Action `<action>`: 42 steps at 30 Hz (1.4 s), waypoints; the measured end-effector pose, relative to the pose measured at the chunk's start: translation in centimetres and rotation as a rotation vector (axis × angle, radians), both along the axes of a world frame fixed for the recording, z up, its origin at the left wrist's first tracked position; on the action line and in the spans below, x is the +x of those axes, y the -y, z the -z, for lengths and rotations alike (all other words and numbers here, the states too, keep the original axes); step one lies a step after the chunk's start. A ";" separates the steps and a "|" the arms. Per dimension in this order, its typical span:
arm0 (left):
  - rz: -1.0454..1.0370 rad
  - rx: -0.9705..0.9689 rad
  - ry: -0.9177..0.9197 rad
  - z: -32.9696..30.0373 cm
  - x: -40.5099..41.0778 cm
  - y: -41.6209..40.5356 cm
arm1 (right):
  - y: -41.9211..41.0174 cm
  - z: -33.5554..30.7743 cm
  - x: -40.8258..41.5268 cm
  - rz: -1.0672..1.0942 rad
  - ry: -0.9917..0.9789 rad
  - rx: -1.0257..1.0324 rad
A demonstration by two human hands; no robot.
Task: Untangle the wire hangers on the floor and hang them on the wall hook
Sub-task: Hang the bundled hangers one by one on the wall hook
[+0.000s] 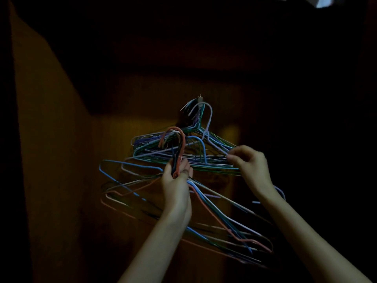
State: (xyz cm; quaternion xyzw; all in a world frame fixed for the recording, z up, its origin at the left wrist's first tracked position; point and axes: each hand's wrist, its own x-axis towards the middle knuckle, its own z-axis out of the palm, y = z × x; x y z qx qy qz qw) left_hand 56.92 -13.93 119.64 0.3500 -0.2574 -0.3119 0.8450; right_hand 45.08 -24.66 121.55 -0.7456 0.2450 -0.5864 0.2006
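**Some Hangers Up, Some Still in Hand**

Already a bunch of hung hangers (183,148) is on the wall hook (201,98). That little metal hook sits near the middle of the view, a bit toward 12 o'clock. Green, blue and purple wires fan out below it.

Down toward 6 o'clock from the hook, the left hand (176,176) is closed tight around the necks of a second bunch of hangers (204,203). A red hanger hook (175,137) and a few others poke up out of that fist. Their wide wire bodies spread out to 8 o'clock and 4 o'clock, crossing over each other.

At 3 o'clock from the left hand, the right hand (250,160) pinches the corner of the hung bunch, where several thin wires meet. It looks like it is holding them steady or pulling one free, but I cannot tell which.

So I think the job is about half done. One bunch is up. The bunch in the left hand is not yet on the hook, and it looks a little mixed up.

Behind it all is a brown wooden wall (61,160), maybe a door. It is very dark. A small bright patch shows up at 1 o'clock. No floor can be seen.
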 end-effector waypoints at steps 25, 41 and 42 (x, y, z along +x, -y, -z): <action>-0.102 -0.079 0.065 -1.7 2.9 1.3 | 7.4 -2.9 5.3 0.354 -0.142 0.048; -0.079 -0.055 0.029 -0.3 1.0 0.9 | -1.5 0.6 2.8 0.009 -0.249 0.018; -0.072 -0.058 0.029 -0.2 0.8 0.8 | -2.1 1.0 2.8 -0.071 -0.274 0.073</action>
